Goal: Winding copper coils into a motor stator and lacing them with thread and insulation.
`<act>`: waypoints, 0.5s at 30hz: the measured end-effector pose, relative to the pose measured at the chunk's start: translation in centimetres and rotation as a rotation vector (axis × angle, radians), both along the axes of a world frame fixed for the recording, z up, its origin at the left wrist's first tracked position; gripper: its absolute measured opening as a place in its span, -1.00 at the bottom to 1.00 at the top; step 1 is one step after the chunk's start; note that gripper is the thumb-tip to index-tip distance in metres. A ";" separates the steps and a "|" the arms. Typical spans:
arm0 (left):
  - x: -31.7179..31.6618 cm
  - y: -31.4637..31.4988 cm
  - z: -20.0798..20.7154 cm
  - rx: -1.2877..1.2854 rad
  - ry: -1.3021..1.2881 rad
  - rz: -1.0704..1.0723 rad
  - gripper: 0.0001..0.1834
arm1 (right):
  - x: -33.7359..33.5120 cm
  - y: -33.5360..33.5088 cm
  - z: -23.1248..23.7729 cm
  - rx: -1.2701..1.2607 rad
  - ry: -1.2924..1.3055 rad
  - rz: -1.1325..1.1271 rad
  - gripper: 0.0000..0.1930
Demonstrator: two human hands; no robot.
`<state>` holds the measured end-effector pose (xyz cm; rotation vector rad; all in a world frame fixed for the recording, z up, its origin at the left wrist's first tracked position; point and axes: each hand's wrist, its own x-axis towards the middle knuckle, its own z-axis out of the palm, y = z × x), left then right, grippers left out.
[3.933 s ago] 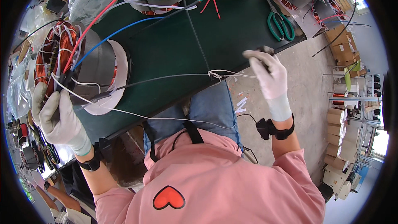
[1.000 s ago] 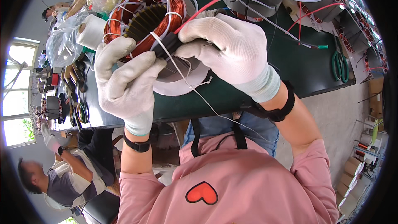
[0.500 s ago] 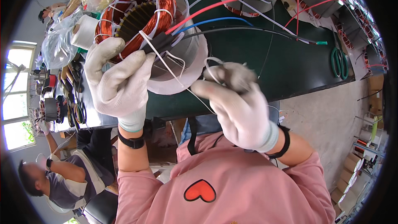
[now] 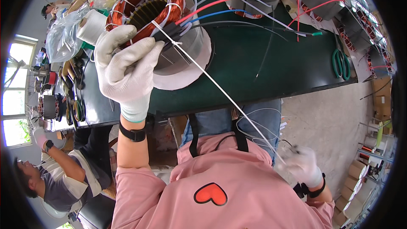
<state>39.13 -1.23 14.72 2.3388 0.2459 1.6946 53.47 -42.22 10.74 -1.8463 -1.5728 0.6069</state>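
On the dark green table a motor stator [image 4: 173, 12] stands tilted, its copper winding laced with white cord. Red, blue, black and white leads come out of it through a black sleeve [image 4: 171, 32]. My gloved left hand [image 4: 127, 70] is closed at the winding's near edge, thumb and fingertips beside the sleeve; its exact grip is partly hidden. From a knot at the sleeve a white cord [image 4: 224, 93] runs taut down to my gloved right hand [image 4: 302, 165], which is blurred but closed on it, low at my right side. Slack thin cord hangs over my lap.
A white thread spool [image 4: 91, 27] and a plastic bag [image 4: 63, 44] lie left of the stator. Green-handled scissors [image 4: 340, 64] rest at the table's right. Another stator [image 4: 254, 0] stands at the back. A co-worker [image 4: 63, 174] sits at the lower left.
My right hand has moved from beside the stator down and right, drawing the cord straight. The loose loop has tightened into a knot at the sleeve. My left hand stays at the stator.
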 end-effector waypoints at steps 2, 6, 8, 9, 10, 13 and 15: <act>0.2 0.1 -0.1 -0.067 -0.063 -0.029 -0.72 | -0.4 3.3 -0.5 -0.061 -0.074 -0.209 -0.81; -0.1 0.9 -0.7 -0.001 -0.059 -0.018 -0.69 | 1.2 12.7 3.5 0.215 0.162 -0.283 -0.80; -0.3 0.6 -0.5 -0.031 -0.039 -0.011 -0.69 | 0.8 18.6 3.5 0.117 0.703 -0.282 -0.75; -0.5 0.7 -0.5 -0.062 -0.025 0.009 -0.69 | 0.6 21.3 3.7 0.149 0.959 -0.298 -0.68; -0.4 0.9 -0.4 -0.062 -0.019 0.000 -0.69 | 0.2 23.8 2.8 0.308 1.230 -0.333 -0.66; -0.8 1.5 -0.4 0.039 -0.006 -0.028 -0.67 | 0.6 26.5 3.2 0.409 1.337 -0.205 -0.64; -1.2 1.7 -0.5 0.017 0.007 -0.043 -0.66 | -0.2 27.9 3.8 0.492 1.329 -0.184 -0.68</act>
